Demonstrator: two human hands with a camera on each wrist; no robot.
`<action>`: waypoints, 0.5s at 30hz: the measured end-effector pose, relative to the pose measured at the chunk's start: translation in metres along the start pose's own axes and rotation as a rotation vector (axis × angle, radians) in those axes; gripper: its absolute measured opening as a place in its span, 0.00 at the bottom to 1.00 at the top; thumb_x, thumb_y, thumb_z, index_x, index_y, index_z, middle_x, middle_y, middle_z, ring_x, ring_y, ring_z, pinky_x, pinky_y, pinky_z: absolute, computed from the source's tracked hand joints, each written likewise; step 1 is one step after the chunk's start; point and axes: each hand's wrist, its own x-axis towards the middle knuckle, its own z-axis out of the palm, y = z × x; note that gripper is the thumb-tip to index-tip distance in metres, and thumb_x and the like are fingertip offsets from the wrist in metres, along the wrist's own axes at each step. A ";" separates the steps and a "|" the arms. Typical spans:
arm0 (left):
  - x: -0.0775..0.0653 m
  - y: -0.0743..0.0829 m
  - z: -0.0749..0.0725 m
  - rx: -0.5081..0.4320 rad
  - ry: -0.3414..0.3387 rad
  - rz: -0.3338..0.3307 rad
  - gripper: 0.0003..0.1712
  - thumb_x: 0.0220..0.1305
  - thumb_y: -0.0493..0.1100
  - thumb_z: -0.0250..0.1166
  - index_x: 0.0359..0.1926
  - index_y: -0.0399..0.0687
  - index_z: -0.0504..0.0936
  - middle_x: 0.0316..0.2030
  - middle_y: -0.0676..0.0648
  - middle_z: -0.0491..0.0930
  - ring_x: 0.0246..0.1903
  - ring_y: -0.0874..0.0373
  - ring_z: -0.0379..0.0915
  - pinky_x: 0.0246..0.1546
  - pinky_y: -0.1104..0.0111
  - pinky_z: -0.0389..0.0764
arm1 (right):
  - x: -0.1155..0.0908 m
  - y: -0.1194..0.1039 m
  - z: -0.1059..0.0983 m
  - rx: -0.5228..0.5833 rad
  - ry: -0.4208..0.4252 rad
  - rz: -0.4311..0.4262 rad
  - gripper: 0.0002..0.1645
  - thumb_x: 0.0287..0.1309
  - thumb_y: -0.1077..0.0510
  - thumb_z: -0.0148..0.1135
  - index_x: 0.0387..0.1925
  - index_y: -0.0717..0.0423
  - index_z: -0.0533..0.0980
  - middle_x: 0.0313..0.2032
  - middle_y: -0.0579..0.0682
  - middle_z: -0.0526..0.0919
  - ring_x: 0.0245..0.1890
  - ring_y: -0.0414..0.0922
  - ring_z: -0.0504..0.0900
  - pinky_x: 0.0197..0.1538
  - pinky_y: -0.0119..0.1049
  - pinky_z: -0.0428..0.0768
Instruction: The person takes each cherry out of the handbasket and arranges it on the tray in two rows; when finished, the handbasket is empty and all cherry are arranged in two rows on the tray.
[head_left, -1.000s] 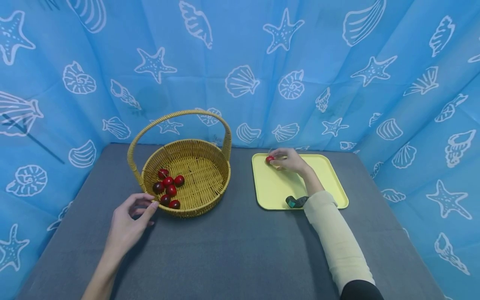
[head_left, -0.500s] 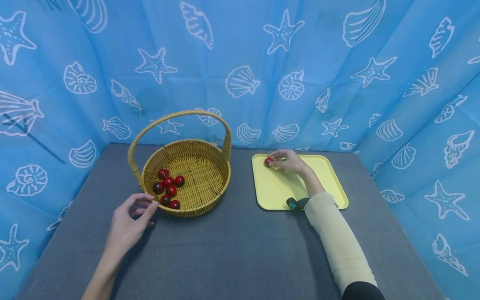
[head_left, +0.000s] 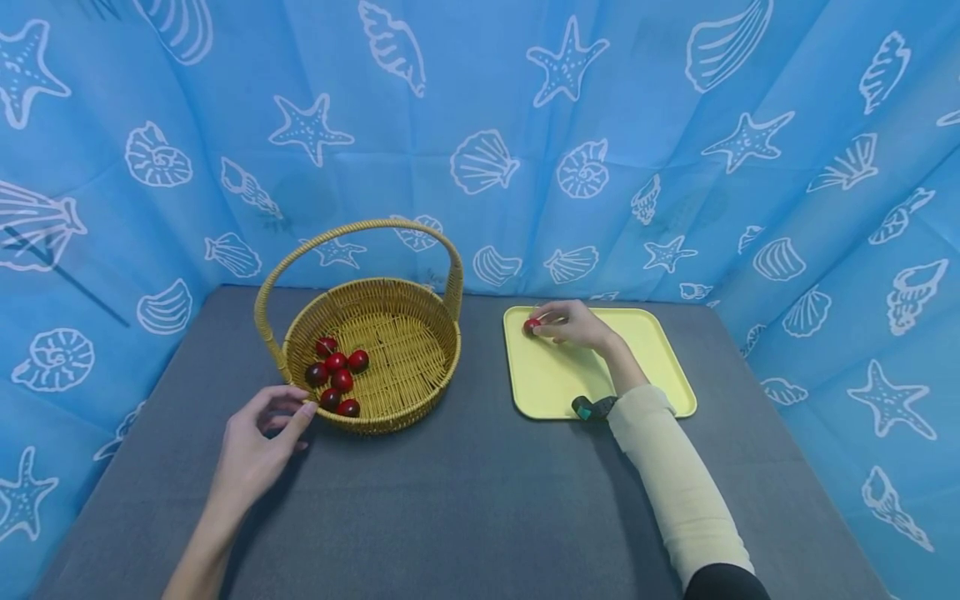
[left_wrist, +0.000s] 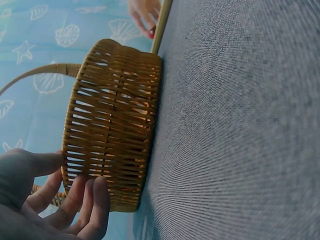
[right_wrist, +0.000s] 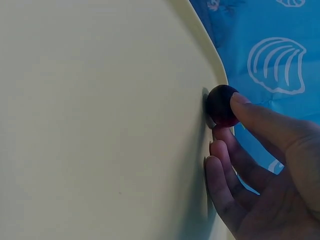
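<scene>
A round wicker basket [head_left: 408, 367] with a tall arched handle stands on the left, several dark red cherries [head_left: 341, 381] gathered in its left part. My left hand [head_left: 258, 446] holds the basket's near-left rim between thumb and fingers; in the left wrist view the fingers [left_wrist: 100, 200] lie along its woven side. Over the far-left corner of a yellow tray [head_left: 543, 383], my right hand [head_left: 577, 325] pinches a single cherry [head_left: 532, 327]. The right wrist view shows the thumb on that cherry [right_wrist: 220, 106], close over the tray surface, with the other fingers loosely curled below it.
A grey cloth [head_left: 465, 500] covers the table. Behind and at both sides hangs a blue curtain [head_left: 510, 225] with white shells and starfish. The black wrist camera [head_left: 592, 407] on the right arm overlaps the tray's front edge.
My right hand has shifted slightly left and toward me with the cherry, still over the tray's far-left corner. The left hand and basket have not moved.
</scene>
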 end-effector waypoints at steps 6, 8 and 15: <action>0.001 0.000 0.000 0.006 0.003 0.000 0.21 0.79 0.51 0.67 0.62 0.42 0.80 0.52 0.38 0.84 0.40 0.65 0.87 0.33 0.69 0.94 | -0.001 -0.002 0.000 -0.016 -0.002 -0.019 0.24 0.73 0.59 0.70 0.65 0.67 0.80 0.60 0.70 0.86 0.58 0.59 0.87 0.54 0.47 0.93; 0.000 0.000 0.000 0.007 0.003 0.000 0.21 0.79 0.51 0.67 0.62 0.42 0.80 0.52 0.38 0.84 0.41 0.64 0.87 0.33 0.69 0.94 | -0.002 -0.003 0.001 -0.029 -0.002 -0.028 0.24 0.73 0.59 0.70 0.64 0.67 0.80 0.59 0.70 0.86 0.56 0.56 0.87 0.53 0.45 0.93; 0.000 0.001 0.000 0.005 0.006 -0.001 0.21 0.79 0.51 0.67 0.62 0.42 0.81 0.52 0.38 0.84 0.41 0.64 0.87 0.33 0.68 0.94 | -0.003 -0.002 0.001 -0.038 -0.012 -0.036 0.23 0.73 0.59 0.70 0.64 0.66 0.81 0.57 0.69 0.87 0.53 0.54 0.87 0.49 0.40 0.91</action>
